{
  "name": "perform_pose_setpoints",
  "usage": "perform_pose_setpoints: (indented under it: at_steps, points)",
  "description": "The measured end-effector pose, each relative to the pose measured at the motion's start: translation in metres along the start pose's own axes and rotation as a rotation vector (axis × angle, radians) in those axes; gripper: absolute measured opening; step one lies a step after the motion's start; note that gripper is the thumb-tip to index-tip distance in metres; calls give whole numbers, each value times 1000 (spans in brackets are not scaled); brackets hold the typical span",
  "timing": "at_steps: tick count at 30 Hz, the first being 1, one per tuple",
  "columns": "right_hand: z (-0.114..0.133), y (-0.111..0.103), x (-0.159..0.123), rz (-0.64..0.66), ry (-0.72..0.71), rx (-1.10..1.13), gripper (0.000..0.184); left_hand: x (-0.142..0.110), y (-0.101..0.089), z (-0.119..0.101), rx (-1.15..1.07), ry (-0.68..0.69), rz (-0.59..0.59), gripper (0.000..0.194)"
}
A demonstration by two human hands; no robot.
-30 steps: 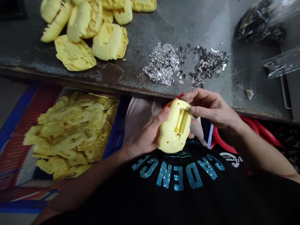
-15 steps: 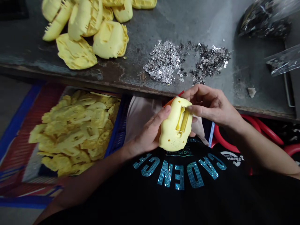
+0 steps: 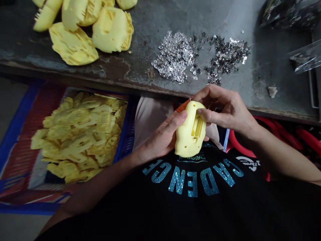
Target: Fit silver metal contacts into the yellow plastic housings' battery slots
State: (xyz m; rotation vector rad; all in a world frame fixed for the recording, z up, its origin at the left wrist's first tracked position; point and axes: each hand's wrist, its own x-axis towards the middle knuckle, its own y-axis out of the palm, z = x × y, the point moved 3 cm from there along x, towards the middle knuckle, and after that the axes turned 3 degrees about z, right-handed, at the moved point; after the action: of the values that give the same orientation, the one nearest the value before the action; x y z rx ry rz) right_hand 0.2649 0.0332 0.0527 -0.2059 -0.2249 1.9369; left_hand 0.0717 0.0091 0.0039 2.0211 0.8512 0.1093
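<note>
Head view: one yellow shell in left hand, fingers closed round it — right hand, thumb at its slot, grip cannot be told. Table beyond: two metal-piece heaps.

Left hand holds yellow shell; right hand perhaps pressing.

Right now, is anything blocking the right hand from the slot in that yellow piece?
Nothing visible is. The right hand has its thumb over the upper end of the slot. The left hand holds the yellow piece from the opposite side, its thumb clear of the slot.
</note>
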Motion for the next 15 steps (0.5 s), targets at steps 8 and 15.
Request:
perform_pose_setpoints:
  at_steps: [8,15]
  points:
    - [-2,-9,3,103,50,153,35,0,-13,1,2,-93,-13,85]
    - [12,-15,4,114,-53,-180,30,1,-3,-2,54,-7,-49,85]
